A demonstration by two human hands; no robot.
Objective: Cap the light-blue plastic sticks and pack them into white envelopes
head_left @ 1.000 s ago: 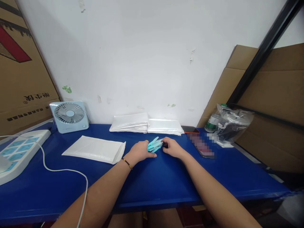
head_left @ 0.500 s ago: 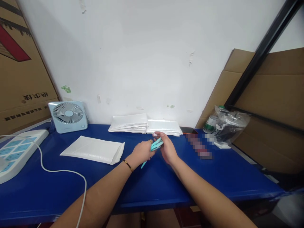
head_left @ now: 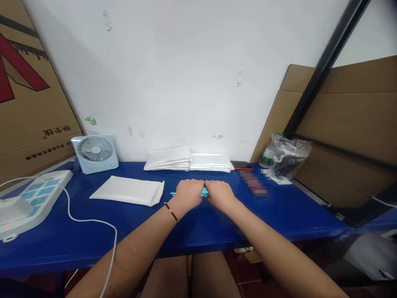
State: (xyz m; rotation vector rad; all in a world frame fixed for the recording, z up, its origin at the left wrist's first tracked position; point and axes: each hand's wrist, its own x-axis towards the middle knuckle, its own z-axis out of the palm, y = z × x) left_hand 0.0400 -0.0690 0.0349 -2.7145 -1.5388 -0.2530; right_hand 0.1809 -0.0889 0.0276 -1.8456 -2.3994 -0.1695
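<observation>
Both fists meet over the middle of the blue table (head_left: 198,231), knuckles up. My left hand (head_left: 189,196) wraps around a small bundle of thin turquoise sticks (head_left: 204,192), whose exact kind I cannot make out. Directly beside it, my right hand (head_left: 221,196) is closed on the same bundle. Only a short stretch shows between the hands, and a thin tip sticks out left of my left hand. A white padded mailer (head_left: 127,191) lies flat to the left. Behind the hands, against the wall, are two stacks of white padded mailers, a left one (head_left: 167,159) and a right one (head_left: 211,162).
At left stand a light blue fan (head_left: 96,154) and a white power strip (head_left: 46,198), with a white cable (head_left: 93,220) crossing my left forearm. A phone (head_left: 243,165), a bottle (head_left: 266,157) and a plastic-wrapped item (head_left: 288,159) sit at right, near cardboard (head_left: 356,116).
My right hand has turned from an open-palmed hold to a closed, knuckles-up grip beside my left hand. The turquoise bundle is now mostly covered. The view has shifted slightly.
</observation>
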